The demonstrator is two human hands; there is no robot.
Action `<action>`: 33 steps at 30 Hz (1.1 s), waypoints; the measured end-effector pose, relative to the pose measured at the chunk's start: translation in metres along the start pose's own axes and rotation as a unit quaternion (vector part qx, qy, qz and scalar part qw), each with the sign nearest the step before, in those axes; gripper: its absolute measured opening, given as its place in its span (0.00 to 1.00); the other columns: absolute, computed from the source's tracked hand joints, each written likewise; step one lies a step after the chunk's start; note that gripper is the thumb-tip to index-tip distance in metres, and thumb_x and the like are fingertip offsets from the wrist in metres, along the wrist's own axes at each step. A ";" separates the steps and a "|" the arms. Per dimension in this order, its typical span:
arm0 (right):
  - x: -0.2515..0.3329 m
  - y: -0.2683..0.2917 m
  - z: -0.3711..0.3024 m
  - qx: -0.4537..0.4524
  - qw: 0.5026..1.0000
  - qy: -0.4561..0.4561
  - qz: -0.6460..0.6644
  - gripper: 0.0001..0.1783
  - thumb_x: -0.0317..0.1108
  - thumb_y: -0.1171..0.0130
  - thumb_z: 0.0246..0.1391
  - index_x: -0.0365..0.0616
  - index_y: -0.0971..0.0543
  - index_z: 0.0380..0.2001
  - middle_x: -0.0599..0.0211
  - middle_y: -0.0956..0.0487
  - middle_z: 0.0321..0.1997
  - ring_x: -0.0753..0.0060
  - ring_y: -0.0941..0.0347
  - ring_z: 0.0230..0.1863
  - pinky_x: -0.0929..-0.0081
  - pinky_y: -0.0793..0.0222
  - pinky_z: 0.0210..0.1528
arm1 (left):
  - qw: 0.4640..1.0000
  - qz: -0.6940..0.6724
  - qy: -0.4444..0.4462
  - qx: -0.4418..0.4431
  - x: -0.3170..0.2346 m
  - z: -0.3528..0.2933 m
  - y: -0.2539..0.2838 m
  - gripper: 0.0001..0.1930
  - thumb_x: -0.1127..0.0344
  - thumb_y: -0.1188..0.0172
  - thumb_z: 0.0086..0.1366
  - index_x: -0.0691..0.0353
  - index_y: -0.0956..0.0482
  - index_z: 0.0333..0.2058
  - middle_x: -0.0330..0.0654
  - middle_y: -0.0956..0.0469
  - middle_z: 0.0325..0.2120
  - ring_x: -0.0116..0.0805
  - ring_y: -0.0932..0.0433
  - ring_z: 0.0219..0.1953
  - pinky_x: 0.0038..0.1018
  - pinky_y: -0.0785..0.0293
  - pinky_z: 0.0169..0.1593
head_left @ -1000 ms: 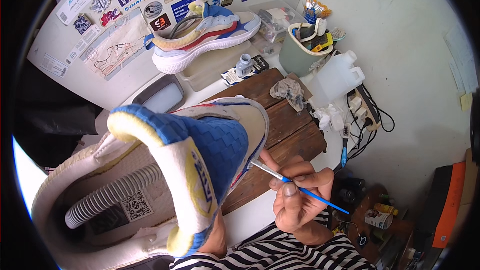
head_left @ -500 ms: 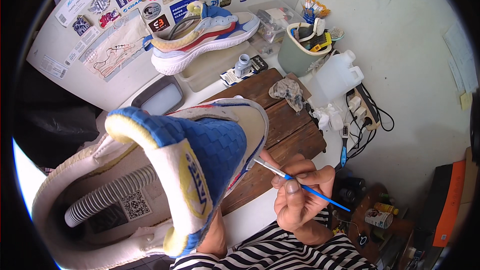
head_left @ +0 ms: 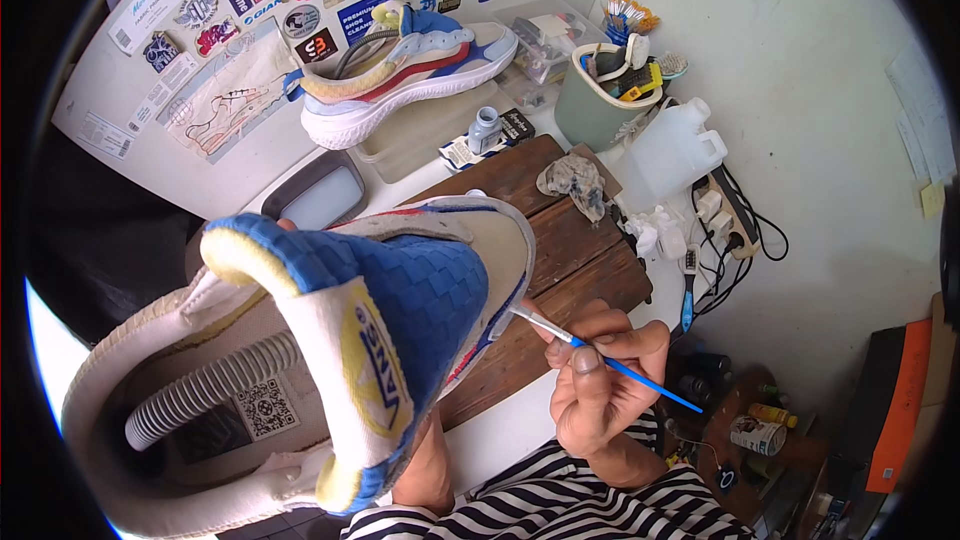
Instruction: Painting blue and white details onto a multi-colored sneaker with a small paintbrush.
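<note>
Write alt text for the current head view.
A right hand holds a thin blue paintbrush, its tip at the edge of a blue and cream shoe filling the left foreground. Behind are a wooden board, a small bottle and another shoe.

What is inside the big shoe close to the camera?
Inside the shoe, a ribbed grey hose lies beside a printed square code. The pale tongue hides the hose's far end and the toe interior.

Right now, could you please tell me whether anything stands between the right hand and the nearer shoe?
Only the blue brush that the right hand holds; its tip is at the edge of the nearer shoe, though contact is unclear. Nothing else visible intervenes.
</note>
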State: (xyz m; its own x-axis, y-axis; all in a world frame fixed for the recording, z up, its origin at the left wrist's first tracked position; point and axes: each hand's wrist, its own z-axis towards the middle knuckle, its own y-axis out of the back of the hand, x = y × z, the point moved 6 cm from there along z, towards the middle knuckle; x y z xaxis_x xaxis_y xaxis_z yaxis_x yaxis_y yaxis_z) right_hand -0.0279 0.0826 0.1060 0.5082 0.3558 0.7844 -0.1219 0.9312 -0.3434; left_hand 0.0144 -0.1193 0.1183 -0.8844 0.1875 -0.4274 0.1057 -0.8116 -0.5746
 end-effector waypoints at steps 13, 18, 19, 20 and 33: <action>0.004 -0.001 0.003 0.014 1.000 0.002 -0.019 0.10 0.23 0.47 0.62 0.37 0.38 0.40 0.51 0.27 0.30 0.73 0.33 0.27 0.69 0.20 0.37 | 0.993 -0.082 -0.011 0.084 0.008 0.010 -0.036 0.54 0.46 0.42 0.50 0.55 0.55 0.74 0.67 0.55 0.70 0.68 0.54 0.73 0.59 0.52 0.74; 0.001 0.005 0.000 0.006 1.000 -0.007 -0.027 0.10 0.23 0.47 0.62 0.37 0.38 0.40 0.51 0.27 0.31 0.73 0.33 0.28 0.67 0.19 0.36 | 0.990 0.102 0.053 -0.084 0.008 -0.003 -0.019 0.55 0.46 0.43 0.51 0.60 0.58 0.74 0.69 0.59 0.71 0.70 0.57 0.73 0.59 0.55 0.74; -0.001 0.006 -0.001 0.005 0.999 -0.015 -0.034 0.11 0.23 0.47 0.62 0.37 0.38 0.40 0.52 0.28 0.31 0.73 0.33 0.28 0.66 0.19 0.36 | 0.988 0.127 0.066 -0.057 0.008 0.000 -0.022 0.56 0.46 0.43 0.51 0.61 0.59 0.74 0.69 0.60 0.71 0.70 0.58 0.73 0.59 0.56 0.74; -0.002 0.007 -0.001 0.005 0.999 -0.022 -0.041 0.11 0.23 0.46 0.62 0.37 0.38 0.40 0.52 0.28 0.31 0.73 0.34 0.28 0.66 0.18 0.36 | 0.997 0.025 0.047 -0.055 0.007 0.003 -0.026 0.56 0.46 0.43 0.51 0.61 0.59 0.74 0.69 0.61 0.71 0.70 0.59 0.73 0.59 0.56 0.74; 0.000 0.005 0.001 0.011 1.000 0.010 -0.006 0.10 0.23 0.46 0.62 0.39 0.38 0.40 0.52 0.28 0.29 0.75 0.37 0.26 0.71 0.22 0.34 | 0.923 0.182 0.013 -0.338 -0.001 0.007 -0.025 0.55 0.45 0.42 0.50 0.52 0.56 0.74 0.63 0.56 0.72 0.69 0.54 0.72 0.60 0.54 0.74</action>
State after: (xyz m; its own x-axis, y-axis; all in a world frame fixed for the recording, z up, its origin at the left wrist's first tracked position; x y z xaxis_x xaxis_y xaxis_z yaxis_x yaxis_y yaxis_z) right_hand -0.0291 0.0873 0.1047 0.5271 0.3437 0.7772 -0.1353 0.9368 -0.3225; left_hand 0.0091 -0.1032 0.1377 -0.7235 -0.0093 -0.6902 0.6616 -0.2945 -0.6896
